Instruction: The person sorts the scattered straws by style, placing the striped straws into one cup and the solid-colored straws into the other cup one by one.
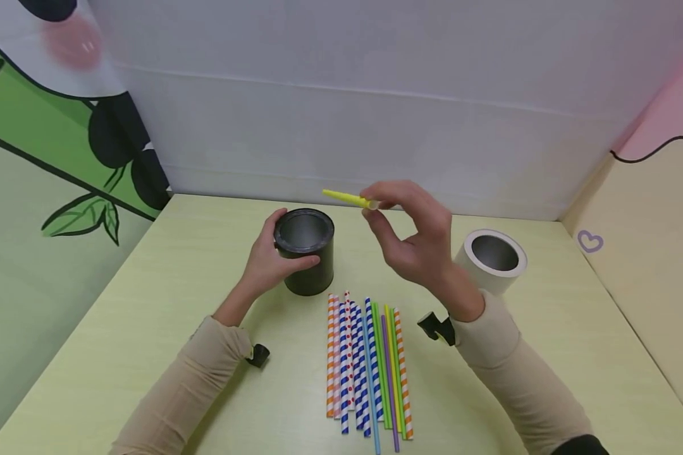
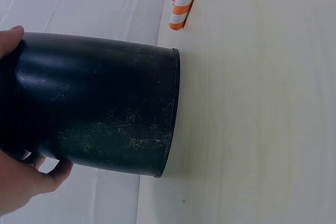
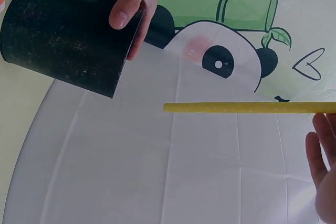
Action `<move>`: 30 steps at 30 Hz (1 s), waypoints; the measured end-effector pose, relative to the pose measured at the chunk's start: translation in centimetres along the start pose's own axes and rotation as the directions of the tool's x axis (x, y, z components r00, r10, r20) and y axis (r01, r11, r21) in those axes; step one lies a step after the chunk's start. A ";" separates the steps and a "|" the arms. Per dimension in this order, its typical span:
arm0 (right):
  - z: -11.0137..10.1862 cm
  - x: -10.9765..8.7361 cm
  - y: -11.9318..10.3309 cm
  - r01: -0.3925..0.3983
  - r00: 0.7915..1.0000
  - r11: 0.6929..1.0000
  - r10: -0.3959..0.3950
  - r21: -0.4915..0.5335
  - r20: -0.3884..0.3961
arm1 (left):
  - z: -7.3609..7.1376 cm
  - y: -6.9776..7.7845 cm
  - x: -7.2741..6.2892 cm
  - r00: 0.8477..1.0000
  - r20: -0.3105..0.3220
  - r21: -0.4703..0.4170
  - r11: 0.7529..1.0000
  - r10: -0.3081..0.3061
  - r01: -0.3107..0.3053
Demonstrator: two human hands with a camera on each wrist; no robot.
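Note:
A dark, open-topped can point(image 1: 310, 273) stands upright on the table. My left hand point(image 1: 270, 259) grips it near the rim, thumb across the front and fingers round the far side. In the left wrist view the can's scuffed side point(image 2: 105, 98) fills much of the picture. Up and to the right of the can, my right hand point(image 1: 418, 237) pinches a yellow paper straw point(image 1: 344, 198) near one end. The straw point(image 3: 236, 107) points toward the can's side, apart from it. Below lies a row of straws point(image 1: 370, 373), striped, dotted and plain.
A white cylindrical container point(image 1: 489, 259), dark inside, stands to the right, partly behind my right forearm. A pale hanging sheet point(image 1: 375, 139) closes off the back of the table point(image 1: 592, 366). Printed panels flank both sides, a panda on the left.

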State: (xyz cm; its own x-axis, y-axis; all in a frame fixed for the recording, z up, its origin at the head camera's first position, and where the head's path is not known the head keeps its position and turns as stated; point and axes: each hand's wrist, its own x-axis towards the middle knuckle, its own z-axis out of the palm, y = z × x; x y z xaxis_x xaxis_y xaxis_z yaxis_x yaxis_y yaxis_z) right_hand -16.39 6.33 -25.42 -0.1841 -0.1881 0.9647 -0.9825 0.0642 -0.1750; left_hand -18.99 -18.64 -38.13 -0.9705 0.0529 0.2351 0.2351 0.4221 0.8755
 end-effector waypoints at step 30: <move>5.0 -1.8 4.0 -0.140 0.967 0.990 0.136 0.000 0.215 | 0.5 -0.2 0.4 1.000 -0.002 0.010 1.000 0.019 -0.019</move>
State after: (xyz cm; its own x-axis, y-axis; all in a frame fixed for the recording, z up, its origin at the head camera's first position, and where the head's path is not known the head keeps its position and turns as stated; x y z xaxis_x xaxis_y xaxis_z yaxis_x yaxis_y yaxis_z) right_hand -20.15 2.04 -28.82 -0.3184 -0.3838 0.8668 -0.9471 0.0896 -0.3082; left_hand -19.41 -18.24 -38.47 -0.9657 0.0589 0.2529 0.2532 0.4301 0.8666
